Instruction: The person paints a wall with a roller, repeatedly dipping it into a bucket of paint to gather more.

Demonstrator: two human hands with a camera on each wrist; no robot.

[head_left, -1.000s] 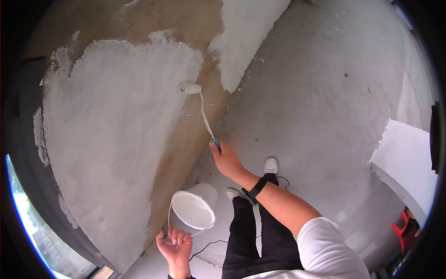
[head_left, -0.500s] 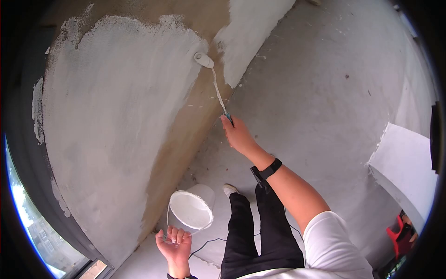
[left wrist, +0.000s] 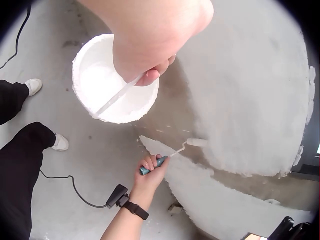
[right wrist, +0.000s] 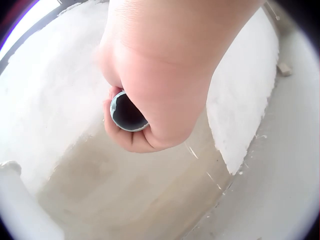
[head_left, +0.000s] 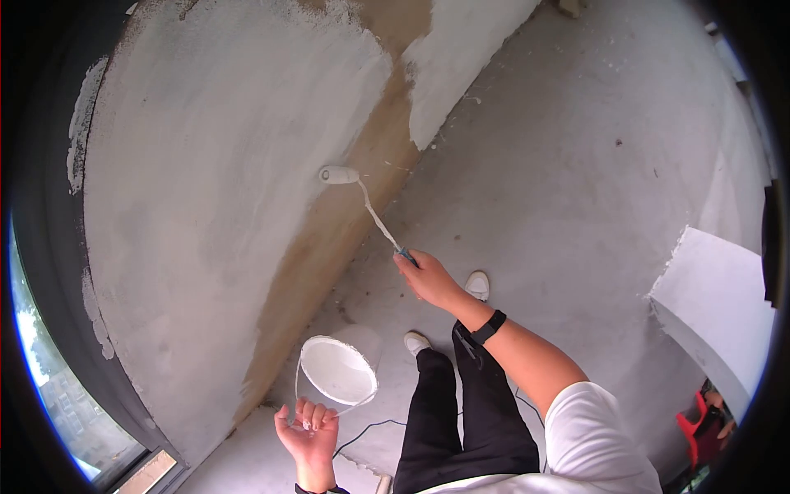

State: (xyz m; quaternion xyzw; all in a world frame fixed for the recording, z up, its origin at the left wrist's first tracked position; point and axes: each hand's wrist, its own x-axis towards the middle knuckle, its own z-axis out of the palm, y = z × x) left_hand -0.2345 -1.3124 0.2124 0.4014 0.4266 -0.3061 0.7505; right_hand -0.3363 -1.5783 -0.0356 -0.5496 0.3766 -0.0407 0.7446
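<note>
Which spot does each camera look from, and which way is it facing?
Head: worn on the head, facing forward and down at wall, roller and bucket; left hand, right hand and legs show.
Left wrist: on that wrist, looking past the left hand at bucket and wall; right hand and legs show too.
Right wrist: on that wrist, looking past the right hand at the wall; no other hand shows.
Shared: head and left wrist both show the bucket.

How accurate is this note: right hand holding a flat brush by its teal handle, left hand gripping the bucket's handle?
Not a flat brush: the head view shows the right hand holding a paint roller by its teal handle. The left hand does grip the bucket's handle.
</note>
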